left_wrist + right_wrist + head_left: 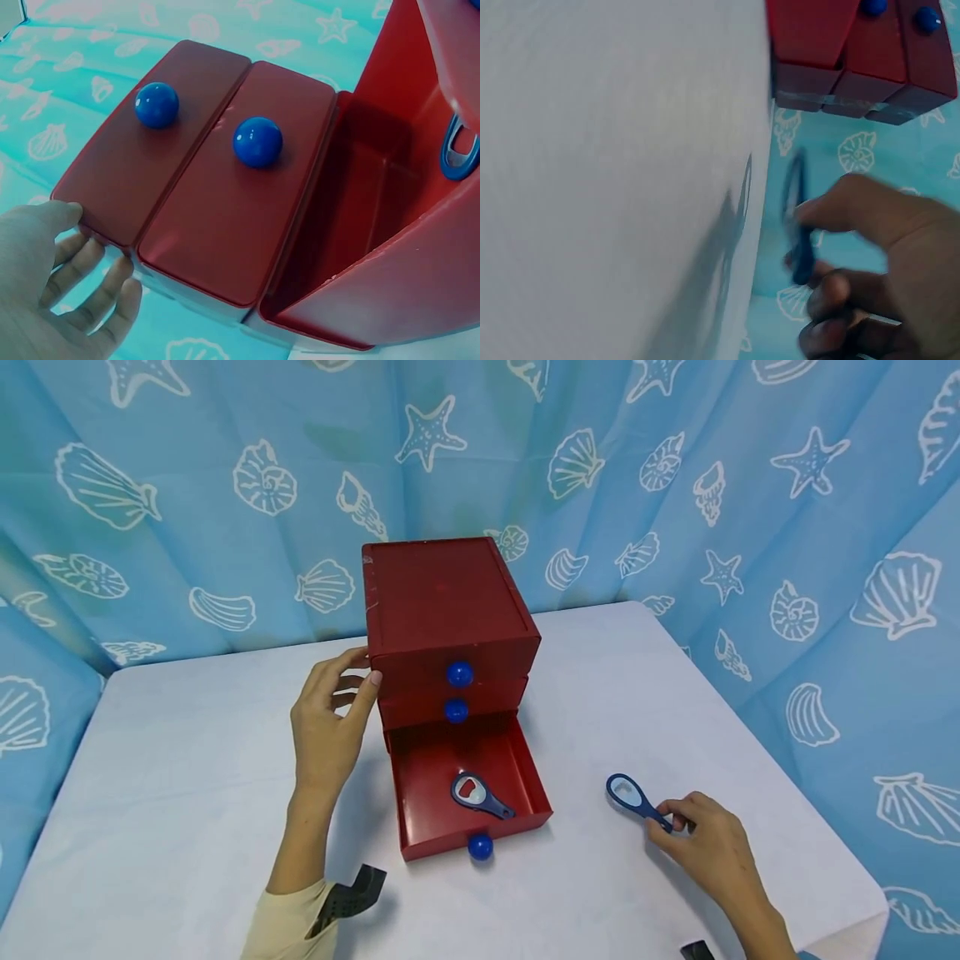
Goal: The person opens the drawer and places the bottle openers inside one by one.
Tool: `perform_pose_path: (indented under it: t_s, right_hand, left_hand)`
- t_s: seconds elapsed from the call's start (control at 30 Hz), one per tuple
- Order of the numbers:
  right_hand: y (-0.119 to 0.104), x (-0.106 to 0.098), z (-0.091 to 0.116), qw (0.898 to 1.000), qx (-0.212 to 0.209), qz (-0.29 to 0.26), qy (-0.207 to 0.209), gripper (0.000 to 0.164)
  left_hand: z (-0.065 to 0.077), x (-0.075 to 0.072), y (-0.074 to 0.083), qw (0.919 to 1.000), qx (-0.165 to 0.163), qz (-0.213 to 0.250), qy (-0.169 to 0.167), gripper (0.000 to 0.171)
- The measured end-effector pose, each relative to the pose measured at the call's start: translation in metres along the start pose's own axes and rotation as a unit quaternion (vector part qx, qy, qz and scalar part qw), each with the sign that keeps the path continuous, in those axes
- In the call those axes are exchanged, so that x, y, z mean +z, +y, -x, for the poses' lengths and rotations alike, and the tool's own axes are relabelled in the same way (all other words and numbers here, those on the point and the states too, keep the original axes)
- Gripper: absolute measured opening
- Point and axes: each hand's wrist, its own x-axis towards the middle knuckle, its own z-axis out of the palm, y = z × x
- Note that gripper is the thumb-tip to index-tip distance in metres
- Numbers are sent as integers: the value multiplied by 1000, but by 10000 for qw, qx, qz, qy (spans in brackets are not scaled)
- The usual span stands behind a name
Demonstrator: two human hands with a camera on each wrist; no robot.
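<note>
A red drawer unit [442, 597] stands on the table with its bottom drawer [420, 822] pulled out. In that drawer lies a blue bottle opener [495, 806] with a metal head. My left hand [326, 727] touches the unit's upper left side; its thumb rests at the front corner, the other fingers loosely bent, as the left wrist view [45, 277] also shows. To the right of the drawer, my right hand [705, 843] pinches a second blue bottle opener [628, 793] by its handle end. In the right wrist view this bottle opener [799, 225] is blurred and held above the cloth.
The two upper drawers are closed, with blue round knobs [460, 674] on their fronts. A white cloth [202, 760] covers the table. Behind and beside it hangs a blue curtain [480, 477] with shells and starfish.
</note>
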Motion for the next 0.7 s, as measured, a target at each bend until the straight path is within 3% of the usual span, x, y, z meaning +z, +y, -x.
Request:
perform_pose_path:
  t_s: [0.17,0.27,0.37,0.7]
  right_hand:
    - [-9,-7,-1,9992,-274,-186,226,19]
    - [-18,-13,-5,9986,-380,-223,285,19]
    - [-30,-19,-9,9983,-433,-247,294,19]
    - [-65,-26,-22,9962,-684,-492,235,18]
  left_hand:
    - [0,-2,15,10000,37,47,39,36]
    - [0,-3,15,10000,33,81,45,36]
    - [0,-1,-1,9999,27,93,31,38]
    - [0,0,1,10000,-6,92,8,38]
